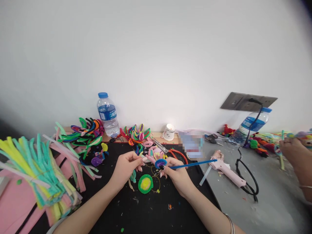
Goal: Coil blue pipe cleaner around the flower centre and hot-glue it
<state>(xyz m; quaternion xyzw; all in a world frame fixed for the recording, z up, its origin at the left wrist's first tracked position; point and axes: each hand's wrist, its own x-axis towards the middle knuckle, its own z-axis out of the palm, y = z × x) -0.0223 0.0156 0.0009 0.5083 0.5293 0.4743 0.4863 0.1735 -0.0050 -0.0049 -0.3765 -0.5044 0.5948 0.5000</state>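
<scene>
My right hand (174, 172) pinches a small purple and blue coil (161, 163), from which a straight blue pipe cleaner (195, 163) sticks out to the right. Just left of the coil, my left hand (129, 165) has its thumb and fingertips pressed together; what they hold, if anything, is too small to make out. Below and between the hands, a green disc with a yellow centre (145, 184) lies on the black mat (146, 216). Behind my hands are pink loops of pipe cleaner (153, 152) and red-handled scissors (162, 147).
Bundled pipe cleaners (44, 175) cover the left side. Bottles (108, 115) (251, 126) and a paper cup (169, 132) stand near the wall. A pink glue gun (229, 172) with a black cord lies right. Another person's hand (292, 152) is at far right.
</scene>
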